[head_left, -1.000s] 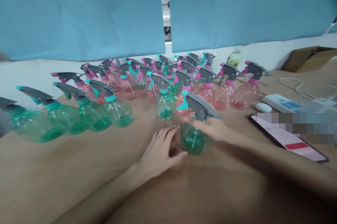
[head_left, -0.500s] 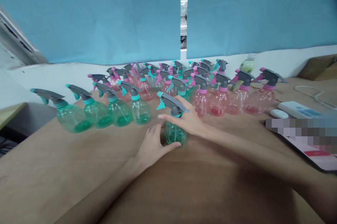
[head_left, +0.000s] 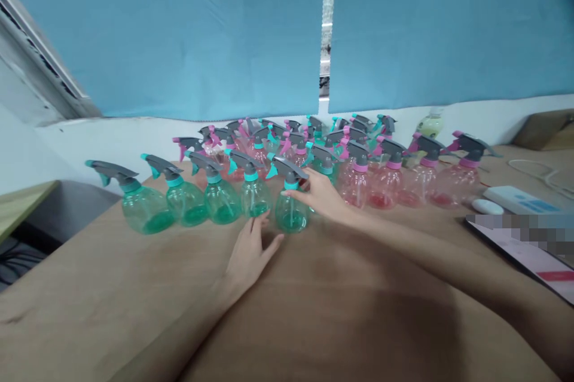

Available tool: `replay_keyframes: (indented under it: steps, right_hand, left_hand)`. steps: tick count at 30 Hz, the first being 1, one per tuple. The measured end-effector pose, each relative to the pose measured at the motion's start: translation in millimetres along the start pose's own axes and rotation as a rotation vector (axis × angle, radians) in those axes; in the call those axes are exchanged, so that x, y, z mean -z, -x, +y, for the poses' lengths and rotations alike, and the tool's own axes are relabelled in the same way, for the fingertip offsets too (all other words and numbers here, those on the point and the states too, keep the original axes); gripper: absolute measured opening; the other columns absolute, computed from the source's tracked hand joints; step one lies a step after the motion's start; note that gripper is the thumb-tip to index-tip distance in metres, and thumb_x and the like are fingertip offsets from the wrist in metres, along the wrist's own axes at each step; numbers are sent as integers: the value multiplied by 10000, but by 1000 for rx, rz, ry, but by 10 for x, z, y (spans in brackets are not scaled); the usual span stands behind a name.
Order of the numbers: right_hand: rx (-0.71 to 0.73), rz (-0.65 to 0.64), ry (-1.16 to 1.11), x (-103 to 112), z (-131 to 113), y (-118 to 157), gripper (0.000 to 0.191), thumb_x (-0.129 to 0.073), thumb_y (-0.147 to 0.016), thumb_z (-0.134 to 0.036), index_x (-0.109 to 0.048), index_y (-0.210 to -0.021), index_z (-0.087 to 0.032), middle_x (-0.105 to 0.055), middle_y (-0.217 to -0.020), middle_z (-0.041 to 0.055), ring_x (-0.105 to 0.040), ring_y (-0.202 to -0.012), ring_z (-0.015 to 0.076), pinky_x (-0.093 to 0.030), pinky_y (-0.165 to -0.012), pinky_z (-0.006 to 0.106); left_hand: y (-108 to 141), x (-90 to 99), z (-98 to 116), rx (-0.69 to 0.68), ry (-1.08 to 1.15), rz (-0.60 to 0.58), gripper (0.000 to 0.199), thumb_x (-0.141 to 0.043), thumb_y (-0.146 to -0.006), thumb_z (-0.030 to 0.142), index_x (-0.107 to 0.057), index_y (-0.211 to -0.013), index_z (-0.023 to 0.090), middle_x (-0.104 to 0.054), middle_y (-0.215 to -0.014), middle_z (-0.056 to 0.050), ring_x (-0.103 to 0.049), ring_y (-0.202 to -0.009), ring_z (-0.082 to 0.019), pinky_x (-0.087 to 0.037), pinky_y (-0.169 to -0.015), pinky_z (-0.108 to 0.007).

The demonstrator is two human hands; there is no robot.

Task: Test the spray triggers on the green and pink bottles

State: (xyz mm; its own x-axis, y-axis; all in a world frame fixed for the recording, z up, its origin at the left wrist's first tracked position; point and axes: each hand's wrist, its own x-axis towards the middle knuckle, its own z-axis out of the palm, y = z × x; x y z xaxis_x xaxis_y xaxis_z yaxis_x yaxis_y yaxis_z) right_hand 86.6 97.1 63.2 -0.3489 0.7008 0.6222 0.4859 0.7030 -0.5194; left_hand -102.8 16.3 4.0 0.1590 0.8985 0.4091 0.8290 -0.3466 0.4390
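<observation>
A green see-through spray bottle with a grey and teal trigger head stands upright on the table, some green liquid at its bottom. My right hand grips it at the neck from the right, thumb across the front. To its lower left, my left hand is off the bottle, fingers apart and thumb out, with nothing in it. Left of the gripped bottle runs a row of similar green spray bottles. On its right stand pink spray bottles with pink collars and triggers.
More pink and green spray bottles crowd the back of the wooden table, against a white ledge. At right lie a tablet-like device, a white mouse, a white and blue box and a cable. A labelled bottle stands behind.
The green spray bottle has moved away from me, into line with the green row, in my right hand. My left hand has let go of its base and drawn back left. The view has shifted slightly.
</observation>
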Motion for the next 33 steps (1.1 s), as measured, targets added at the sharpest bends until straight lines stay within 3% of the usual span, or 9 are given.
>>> replay_keyframes:
  steps: [8, 18, 24, 30, 33]
  right_hand:
    - [-6, 76, 91, -143, 152, -153, 390, -552, -747, -520, -566, -888, -157, -580, -767, 45, -544, -686, 161, -434, -614, 290]
    - [-11, 87, 160, -214, 175, -202, 406, -509, -790, -497, -550, -977, -139, -600, -872, 103, -568, -822, 219, -446, -731, 356]
    - [-11, 45, 162, -174, 97, -130, 413, -484, -809, -485, -547, -1014, -132, -615, -923, 124, -583, -847, 239, -463, -725, 376]
    - [-28, 7, 163, 74, -8, 66, 428, -520, -807, -395, -541, -1129, -114, -639, -1012, 149, -596, -912, 246, -464, -757, 377]
    - [-44, -17, 164, 371, -81, 176, 275, -500, -823, -353, -640, -977, -174, -688, -925, 82, -631, -785, 204, -471, -719, 347]
  left_hand:
    - [-22, 0, -29, 11, 59, -40, 210, -468, -850, 264, -499, -1046, 196, -555, -852, -19, -572, -752, -180, -445, -683, -299]
    - [-21, -3, 43, 10, 60, -114, 188, -449, -856, 276, -516, -1016, 203, -584, -843, -15, -580, -773, -182, -439, -695, -293]
    - [-30, -2, 45, 29, 52, -131, 191, -442, -857, 289, -519, -1014, 209, -596, -839, -13, -589, -770, -189, -441, -687, -302]
    - [-31, 10, 52, 33, 40, -140, 189, -441, -862, 301, -517, -1011, 215, -602, -849, -14, -597, -766, -187, -451, -662, -292]
    - [-29, 12, 52, 30, 37, -144, 187, -443, -861, 308, -523, -1003, 216, -604, -853, -13, -601, -772, -186, -453, -652, -283]
